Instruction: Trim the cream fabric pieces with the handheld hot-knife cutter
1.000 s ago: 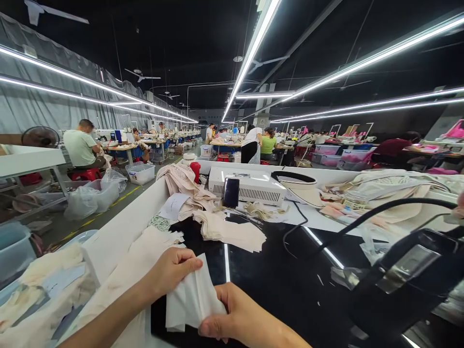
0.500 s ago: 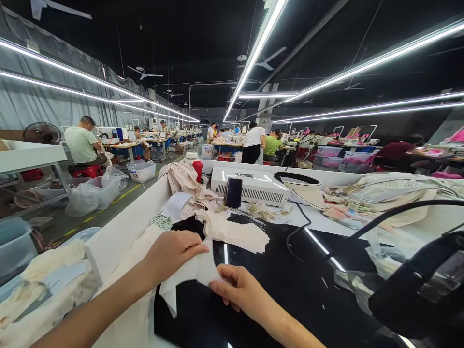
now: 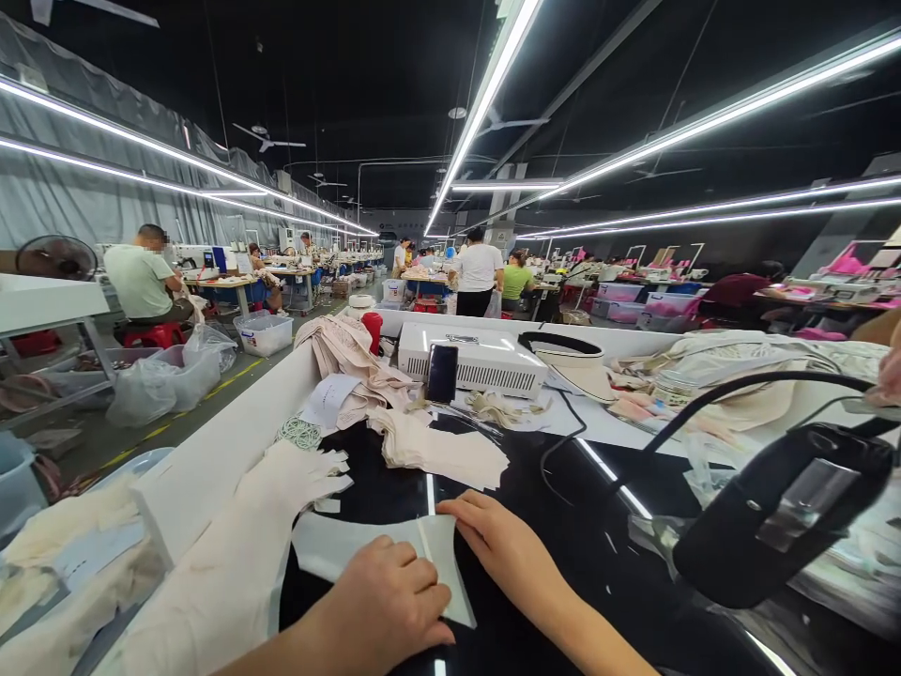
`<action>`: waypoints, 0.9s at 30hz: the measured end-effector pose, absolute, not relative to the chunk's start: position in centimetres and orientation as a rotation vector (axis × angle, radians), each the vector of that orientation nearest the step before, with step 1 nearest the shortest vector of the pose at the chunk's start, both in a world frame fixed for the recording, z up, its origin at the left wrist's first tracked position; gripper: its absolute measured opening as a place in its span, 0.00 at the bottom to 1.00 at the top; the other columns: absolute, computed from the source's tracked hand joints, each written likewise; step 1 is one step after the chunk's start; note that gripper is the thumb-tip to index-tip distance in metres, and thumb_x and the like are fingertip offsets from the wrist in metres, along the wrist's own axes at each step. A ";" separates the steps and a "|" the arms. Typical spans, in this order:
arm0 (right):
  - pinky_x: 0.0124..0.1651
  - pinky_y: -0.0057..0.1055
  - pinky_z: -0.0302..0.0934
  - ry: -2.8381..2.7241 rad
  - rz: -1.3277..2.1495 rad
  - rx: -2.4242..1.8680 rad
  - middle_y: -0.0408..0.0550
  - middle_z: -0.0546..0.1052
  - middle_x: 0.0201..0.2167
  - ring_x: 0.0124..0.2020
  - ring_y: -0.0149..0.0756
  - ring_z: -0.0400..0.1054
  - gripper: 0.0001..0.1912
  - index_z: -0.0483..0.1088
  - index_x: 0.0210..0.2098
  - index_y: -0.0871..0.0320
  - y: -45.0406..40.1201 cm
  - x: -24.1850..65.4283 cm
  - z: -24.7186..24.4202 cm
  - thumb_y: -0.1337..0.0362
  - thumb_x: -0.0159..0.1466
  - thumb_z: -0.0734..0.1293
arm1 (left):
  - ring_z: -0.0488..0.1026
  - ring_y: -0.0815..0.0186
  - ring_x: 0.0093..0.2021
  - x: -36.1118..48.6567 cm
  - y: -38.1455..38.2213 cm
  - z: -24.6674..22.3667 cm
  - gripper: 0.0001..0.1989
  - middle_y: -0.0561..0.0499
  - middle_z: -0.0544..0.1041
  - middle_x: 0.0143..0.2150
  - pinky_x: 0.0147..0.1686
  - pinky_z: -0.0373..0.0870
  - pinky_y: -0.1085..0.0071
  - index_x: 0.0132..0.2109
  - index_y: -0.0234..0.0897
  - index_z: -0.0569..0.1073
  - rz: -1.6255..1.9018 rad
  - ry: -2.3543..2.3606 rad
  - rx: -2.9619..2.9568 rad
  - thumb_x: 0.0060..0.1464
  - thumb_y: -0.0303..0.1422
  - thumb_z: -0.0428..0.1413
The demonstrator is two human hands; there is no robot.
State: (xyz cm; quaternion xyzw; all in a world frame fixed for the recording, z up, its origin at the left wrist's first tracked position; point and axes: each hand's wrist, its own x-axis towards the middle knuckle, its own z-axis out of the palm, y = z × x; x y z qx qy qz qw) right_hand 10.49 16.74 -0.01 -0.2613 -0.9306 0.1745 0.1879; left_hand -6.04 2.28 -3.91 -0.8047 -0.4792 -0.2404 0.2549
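A pale fabric piece (image 3: 352, 543) with a curved upper edge and a seam-like line across it lies on the glossy black tabletop (image 3: 563, 601). My left hand (image 3: 390, 596) rests on its lower part with fingers curled and pressed down. Beneath that palm, part of the cloth is hidden. At the upper right corner of the piece, my right hand (image 3: 503, 540) has its fingertips closed on the edge. Beyond both hands sits a stack of cream fabric pieces (image 3: 450, 455). More cream cloth (image 3: 218, 554) is spread out on the left.
A white vented box (image 3: 471, 357) stands behind a phone (image 3: 442, 374). On the right are a black device (image 3: 767, 516) with a curved cable and another person's hand (image 3: 890, 376) at the frame edge. A cream visor (image 3: 573, 366) and fabric heaps (image 3: 746, 361) lie at the back.
The fabric piece has gone from being held up between my hands to lying on the black surface. My left hand has moved down towards me. Another person's hand has appeared at far right.
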 end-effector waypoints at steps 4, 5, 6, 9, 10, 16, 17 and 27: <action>0.44 0.37 0.72 -2.637 0.219 -0.727 0.51 0.83 0.41 0.43 0.46 0.78 0.19 0.81 0.50 0.53 18.2 11.7 -0.2 0.71 0.71 0.60 | 0.74 0.65 0.33 -6.3 2.2 -3.7 0.25 0.57 0.78 0.35 0.30 0.66 0.67 0.40 0.39 0.71 -0.620 -1.322 -2.222 0.48 0.48 0.75; 0.43 0.37 0.72 -2.636 0.159 -0.722 0.52 0.83 0.40 0.42 0.46 0.77 0.20 0.81 0.50 0.54 18.6 12.0 -0.2 0.73 0.70 0.60 | 0.74 0.65 0.33 -6.3 2.2 -3.7 0.26 0.57 0.78 0.36 0.30 0.67 0.67 0.40 0.39 0.71 -0.612 -1.326 -2.228 0.48 0.48 0.75; 0.42 0.37 0.72 -2.631 0.104 -0.717 0.52 0.83 0.40 0.41 0.46 0.77 0.21 0.81 0.50 0.54 19.0 12.3 -0.2 0.75 0.69 0.59 | 0.74 0.65 0.33 -6.3 2.2 -3.7 0.26 0.57 0.78 0.36 0.31 0.67 0.67 0.40 0.39 0.71 -0.603 -1.329 -2.233 0.48 0.48 0.75; 0.43 0.40 0.73 -2.612 -0.016 -0.688 0.54 0.83 0.42 0.41 0.47 0.76 0.26 0.81 0.50 0.55 19.8 12.9 -0.2 0.81 0.65 0.58 | 0.73 0.65 0.34 -6.3 2.2 -3.9 0.25 0.56 0.78 0.37 0.31 0.68 0.67 0.39 0.39 0.71 -0.586 -1.333 -2.246 0.50 0.48 0.74; 0.44 0.41 0.73 -2.609 -0.039 -0.669 0.54 0.83 0.44 0.43 0.47 0.76 0.27 0.81 0.50 0.56 19.7 12.9 -0.2 0.82 0.64 0.57 | 0.73 0.65 0.34 -6.3 2.2 -3.9 0.24 0.56 0.78 0.37 0.31 0.68 0.67 0.39 0.39 0.71 -0.585 -1.333 -2.248 0.51 0.48 0.73; 0.52 0.37 0.73 -2.651 -0.004 -0.463 0.51 0.82 0.48 0.47 0.41 0.77 0.32 0.79 0.53 0.54 17.0 12.3 -0.7 0.85 0.63 0.55 | 0.73 0.64 0.32 -6.2 2.4 -4.2 0.19 0.54 0.78 0.36 0.30 0.66 0.68 0.39 0.38 0.72 -0.587 -1.322 -2.254 0.57 0.45 0.71; 0.51 0.36 0.72 -2.665 0.026 -0.425 0.51 0.82 0.47 0.47 0.41 0.77 0.32 0.78 0.53 0.54 16.5 12.2 -0.9 0.85 0.62 0.55 | 0.72 0.64 0.32 -6.2 2.3 -4.2 0.20 0.54 0.78 0.36 0.30 0.66 0.68 0.39 0.38 0.72 -0.590 -1.326 -2.252 0.56 0.45 0.71; 0.48 0.39 0.74 -2.707 0.009 -0.445 0.52 0.82 0.46 0.44 0.43 0.78 0.35 0.78 0.52 0.55 16.1 12.4 -1.3 0.86 0.57 0.54 | 0.73 0.63 0.34 -6.1 2.0 -4.0 0.22 0.54 0.78 0.38 0.30 0.67 0.67 0.41 0.39 0.72 -0.602 -1.357 -2.246 0.54 0.45 0.73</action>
